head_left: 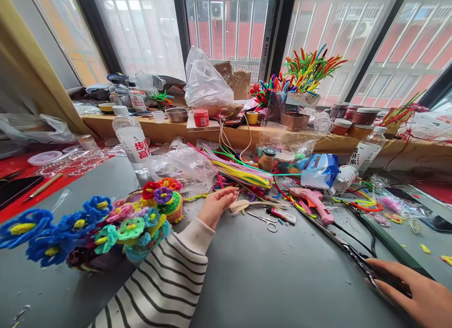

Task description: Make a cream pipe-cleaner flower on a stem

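Note:
My left hand [218,206], at the end of a striped sleeve, reaches in with its fingers together and the tips meeting; what they hold, if anything, is too small to tell. Close by its fingertips lies a cream fuzzy strip [243,205], with a bundle of coloured pipe cleaners [243,172] behind. At lower right my right hand [413,285] grips the black handles of long, shiny-bladed scissors [348,248], thumb above and fingers below. The blades point away toward a pink glue gun [316,204]. Small scissors [266,219] and a glue tube [281,214] rest between the hands.
Fuzzy flowers [120,226] stand at left beside a water bottle [131,142] and plastic bags [187,165]. A brown-filled jar [267,159], a blue-white packet [319,171] and another bottle [367,149] stand at the back. The windowsill [158,130] holds tubs and pipe cleaners.

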A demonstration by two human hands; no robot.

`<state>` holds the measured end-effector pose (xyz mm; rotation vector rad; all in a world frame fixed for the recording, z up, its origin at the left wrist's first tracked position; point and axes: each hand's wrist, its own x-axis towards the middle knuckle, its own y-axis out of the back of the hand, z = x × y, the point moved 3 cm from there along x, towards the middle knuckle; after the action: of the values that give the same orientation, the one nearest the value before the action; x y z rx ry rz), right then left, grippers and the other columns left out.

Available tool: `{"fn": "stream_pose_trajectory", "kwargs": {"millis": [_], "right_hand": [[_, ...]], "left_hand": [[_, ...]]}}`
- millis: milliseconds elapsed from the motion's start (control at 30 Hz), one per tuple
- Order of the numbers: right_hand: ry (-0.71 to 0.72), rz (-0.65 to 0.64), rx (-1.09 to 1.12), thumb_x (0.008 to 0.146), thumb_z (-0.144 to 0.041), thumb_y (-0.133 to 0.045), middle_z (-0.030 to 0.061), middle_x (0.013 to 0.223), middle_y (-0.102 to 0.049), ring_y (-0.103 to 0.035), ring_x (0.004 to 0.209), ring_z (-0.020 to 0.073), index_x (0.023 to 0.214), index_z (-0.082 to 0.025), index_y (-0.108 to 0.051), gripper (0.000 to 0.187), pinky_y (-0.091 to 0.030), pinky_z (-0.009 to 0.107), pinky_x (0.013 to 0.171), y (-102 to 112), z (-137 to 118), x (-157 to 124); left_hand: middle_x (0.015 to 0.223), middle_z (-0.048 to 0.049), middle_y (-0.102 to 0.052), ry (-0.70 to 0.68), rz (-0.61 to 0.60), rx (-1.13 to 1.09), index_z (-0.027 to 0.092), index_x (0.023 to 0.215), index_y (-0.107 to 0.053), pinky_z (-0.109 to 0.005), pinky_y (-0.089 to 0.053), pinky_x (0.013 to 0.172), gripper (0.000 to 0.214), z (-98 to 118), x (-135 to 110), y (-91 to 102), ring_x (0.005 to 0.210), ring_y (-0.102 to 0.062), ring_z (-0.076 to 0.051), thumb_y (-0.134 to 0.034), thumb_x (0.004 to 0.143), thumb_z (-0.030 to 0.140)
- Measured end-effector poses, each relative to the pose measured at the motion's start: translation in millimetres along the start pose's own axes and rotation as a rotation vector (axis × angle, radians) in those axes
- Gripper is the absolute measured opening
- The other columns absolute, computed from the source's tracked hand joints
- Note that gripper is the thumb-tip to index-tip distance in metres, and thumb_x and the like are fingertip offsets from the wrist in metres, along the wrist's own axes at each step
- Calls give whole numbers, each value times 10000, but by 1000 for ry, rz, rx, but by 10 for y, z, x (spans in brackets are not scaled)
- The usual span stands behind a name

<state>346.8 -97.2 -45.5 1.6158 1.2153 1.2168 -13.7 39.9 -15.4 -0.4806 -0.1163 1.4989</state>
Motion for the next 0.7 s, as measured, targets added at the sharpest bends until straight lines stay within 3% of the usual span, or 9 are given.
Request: {"fn": "stream_pose_trajectory", "kwargs": {"millis": [67, 133, 200, 333, 400, 567, 700], "right_hand": [[14, -119, 17, 575, -434, -529, 2, 728, -659, -613, 613, 197, 724, -257, -637, 255, -503, 258, 513, 28, -134, 86], [30, -89, 3, 649, -449, -457, 21, 743, -647, -604, 634, 195, 730, -240, -618, 275, -494, 273, 530, 70, -340, 218], [156, -52, -22, 690, -412, -428, 38, 788, -628, -587, 690, 198, 753, -224, -599, 261, -476, 290, 592, 49, -645, 386], [343, -43, -135, 709, -248, -439, 83, 860, -583, -538, 797, 210, 828, -174, -568, 190, -430, 313, 682, -193, -1244, 715], [398, -103, -211, 678, -151, -461, 86, 827, -569, -525, 805, 210, 791, -161, -562, 153, -418, 299, 674, -343, -1433, 821], [407, -80, -331, 697, -85, -403, 99, 791, -561, -517, 778, 216, 746, -145, -556, 171, -395, 302, 643, -457, -1547, 918], [346, -270, -339, 708, -129, -415, 99, 739, -588, -550, 710, 208, 697, -150, -586, 172, -387, 269, 547, -374, -1513, 937]], "left_hand": [[699, -27, -639, -8, -10, 0, 119, 716, -633, -177, -422, 727, 153, -2, 6, 6, 677, -568, -74, -605, 568, 91], [692, -30, -641, -13, -11, 2, 116, 717, -631, -169, -430, 709, 139, -5, 13, 14, 674, -572, -75, -593, 585, 92], [685, -32, -642, -20, -5, 1, 114, 723, -626, -170, -435, 705, 133, -8, 22, 25, 673, -578, -78, -587, 597, 94], [678, -38, -643, -14, -4, -2, 112, 739, -611, -185, -439, 712, 134, -4, 22, 26, 684, -587, -94, -584, 609, 93], [705, -48, -643, 23, -31, -17, 110, 746, -605, -185, -430, 731, 133, -10, 0, 5, 708, -586, -97, -581, 617, 94], [821, -89, -632, 209, -260, 30, 100, 767, -605, -221, -388, 812, 206, -104, -96, -94, 799, -571, -124, -630, 563, 88], [820, -86, -621, 292, -455, 115, 102, 760, -617, -290, -360, 843, 246, -203, -143, -138, 821, -569, -163, -662, 521, 136]]}}
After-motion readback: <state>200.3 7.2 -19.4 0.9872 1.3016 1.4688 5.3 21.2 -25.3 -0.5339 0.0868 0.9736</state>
